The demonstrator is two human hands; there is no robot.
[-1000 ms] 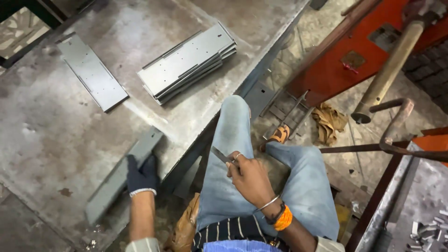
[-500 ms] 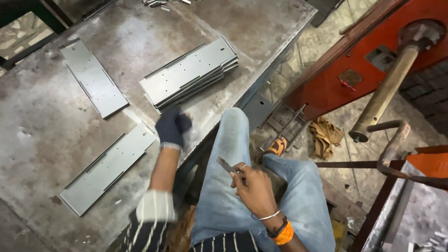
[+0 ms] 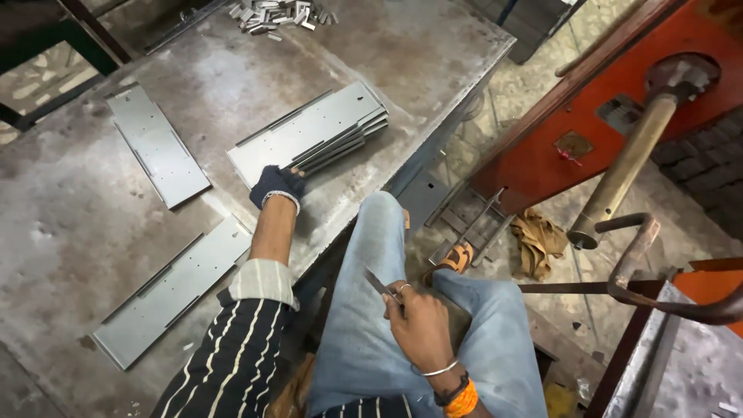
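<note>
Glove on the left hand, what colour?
Dark navy, almost black, fabric glove on the left hand, touching the stack of grey metal plates. Head view.

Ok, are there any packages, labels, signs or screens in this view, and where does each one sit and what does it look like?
No packages, signs or screens show.
Small plate: fixed on the red-orange machine frame at right, a dull brownish square with a bit of red at its lower edge; it may be a label, too small to tell.
Dark rectangular patch: higher on the same frame, beside the brass-coloured bar, grey-black.
</note>
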